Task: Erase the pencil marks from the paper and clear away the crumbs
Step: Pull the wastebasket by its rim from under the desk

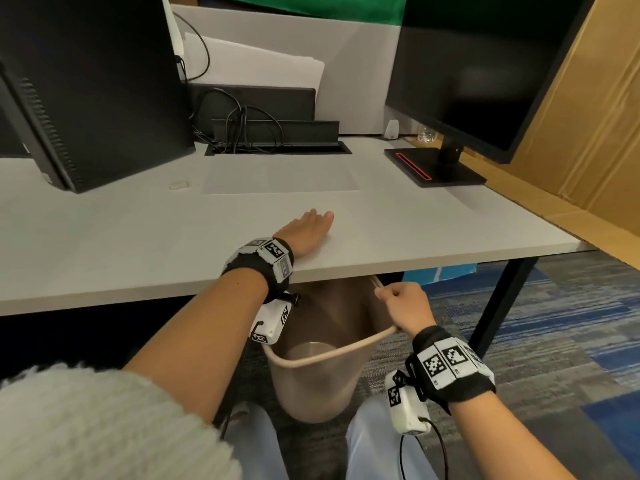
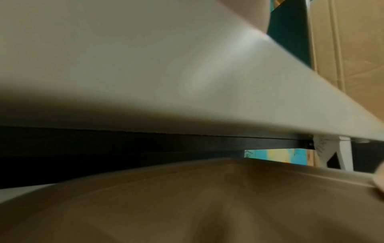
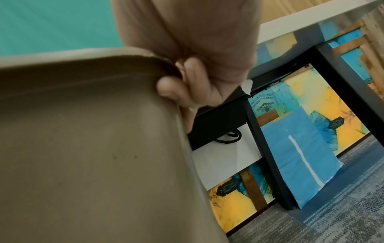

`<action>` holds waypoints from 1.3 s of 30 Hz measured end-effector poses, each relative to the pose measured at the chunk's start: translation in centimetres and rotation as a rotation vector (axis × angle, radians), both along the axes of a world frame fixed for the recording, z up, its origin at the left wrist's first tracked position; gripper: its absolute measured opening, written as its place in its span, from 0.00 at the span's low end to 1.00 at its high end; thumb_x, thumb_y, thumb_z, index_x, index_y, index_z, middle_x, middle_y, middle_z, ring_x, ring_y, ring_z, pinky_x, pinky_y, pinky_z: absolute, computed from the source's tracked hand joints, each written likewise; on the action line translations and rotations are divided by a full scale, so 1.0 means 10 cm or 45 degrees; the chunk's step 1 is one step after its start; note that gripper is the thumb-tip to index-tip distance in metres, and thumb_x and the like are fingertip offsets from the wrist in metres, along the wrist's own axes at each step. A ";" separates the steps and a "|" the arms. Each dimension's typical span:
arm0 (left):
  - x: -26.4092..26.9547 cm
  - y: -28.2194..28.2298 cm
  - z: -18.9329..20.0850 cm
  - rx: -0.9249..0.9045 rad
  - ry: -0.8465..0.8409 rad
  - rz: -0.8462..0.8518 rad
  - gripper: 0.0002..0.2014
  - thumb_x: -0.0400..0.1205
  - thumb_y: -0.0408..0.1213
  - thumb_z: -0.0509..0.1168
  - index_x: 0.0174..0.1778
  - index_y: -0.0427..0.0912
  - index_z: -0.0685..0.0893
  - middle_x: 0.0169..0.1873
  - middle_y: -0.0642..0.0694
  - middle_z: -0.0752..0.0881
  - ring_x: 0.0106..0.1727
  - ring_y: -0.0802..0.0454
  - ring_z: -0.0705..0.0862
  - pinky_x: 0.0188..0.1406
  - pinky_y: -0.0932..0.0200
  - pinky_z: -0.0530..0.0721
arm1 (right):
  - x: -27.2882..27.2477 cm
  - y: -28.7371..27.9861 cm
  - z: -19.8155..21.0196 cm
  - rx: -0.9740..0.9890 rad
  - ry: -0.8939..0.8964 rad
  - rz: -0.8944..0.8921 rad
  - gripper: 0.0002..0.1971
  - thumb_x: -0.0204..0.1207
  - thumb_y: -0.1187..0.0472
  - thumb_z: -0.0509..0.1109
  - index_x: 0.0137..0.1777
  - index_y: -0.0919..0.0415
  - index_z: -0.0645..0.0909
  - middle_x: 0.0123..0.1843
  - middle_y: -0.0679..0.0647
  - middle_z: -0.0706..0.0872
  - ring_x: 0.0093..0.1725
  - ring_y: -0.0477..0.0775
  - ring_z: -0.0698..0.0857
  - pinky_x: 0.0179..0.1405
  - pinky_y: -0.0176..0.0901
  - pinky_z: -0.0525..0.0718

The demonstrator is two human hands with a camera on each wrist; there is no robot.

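A white sheet of paper [image 1: 280, 176] lies flat on the white desk [image 1: 138, 237], with a small white eraser [image 1: 178, 184] to its left. My left hand [image 1: 310, 230] lies flat on the desk near the front edge, fingers straight, holding nothing. Below the edge, my right hand [image 1: 403, 303] grips the rim of a beige waste bin [image 1: 322, 382] and holds it tilted under the desk edge. In the right wrist view the fingers [image 3: 193, 85] curl round the bin rim [image 3: 83, 57]. The left wrist view is blurred, showing the desk's front edge [image 2: 145, 74] and the bin [image 2: 187, 205].
A black computer tower [image 1: 86, 91] stands at the left, a monitor [image 1: 485, 64] on its stand [image 1: 433, 168] at the right. A cable tray [image 1: 277, 140] with wires sits behind the paper. Cardboard [image 1: 588, 133] leans at the right. A black desk leg [image 1: 498, 299] stands on patterned carpet.
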State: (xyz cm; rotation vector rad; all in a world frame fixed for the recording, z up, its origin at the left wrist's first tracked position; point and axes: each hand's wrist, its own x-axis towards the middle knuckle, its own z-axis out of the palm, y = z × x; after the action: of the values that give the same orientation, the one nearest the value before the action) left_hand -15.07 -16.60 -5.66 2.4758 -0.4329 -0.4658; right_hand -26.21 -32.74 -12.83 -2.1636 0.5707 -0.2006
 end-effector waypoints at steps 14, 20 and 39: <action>-0.61 0.17 0.03 -0.369 0.148 -0.317 0.31 0.87 0.53 0.32 0.75 0.50 0.74 0.77 0.55 0.69 0.78 0.58 0.64 0.70 0.67 0.49 | -0.11 0.04 0.04 0.059 -0.062 -0.022 0.17 0.80 0.61 0.65 0.49 0.79 0.83 0.52 0.73 0.86 0.55 0.68 0.83 0.45 0.43 0.75; -0.71 0.30 0.02 -0.742 0.047 -0.174 0.35 0.87 0.52 0.32 0.63 0.46 0.85 0.68 0.49 0.81 0.68 0.57 0.76 0.76 0.60 0.59 | -0.17 0.01 0.04 0.021 -0.065 -0.028 0.17 0.80 0.60 0.65 0.49 0.79 0.83 0.51 0.75 0.85 0.44 0.66 0.84 0.45 0.55 0.83; -0.84 0.34 0.05 -0.523 -0.219 0.077 0.28 0.88 0.51 0.39 0.70 0.45 0.79 0.74 0.46 0.74 0.76 0.49 0.69 0.64 0.65 0.60 | -0.16 0.10 -0.03 0.095 -0.086 -0.036 0.10 0.80 0.60 0.65 0.39 0.62 0.83 0.43 0.62 0.85 0.39 0.54 0.79 0.42 0.45 0.77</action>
State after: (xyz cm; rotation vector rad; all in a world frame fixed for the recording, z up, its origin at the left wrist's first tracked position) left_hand -23.46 -13.17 -5.16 2.1279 -0.4682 -0.1210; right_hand -27.84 -31.75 -13.14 -2.0696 0.5618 -0.2629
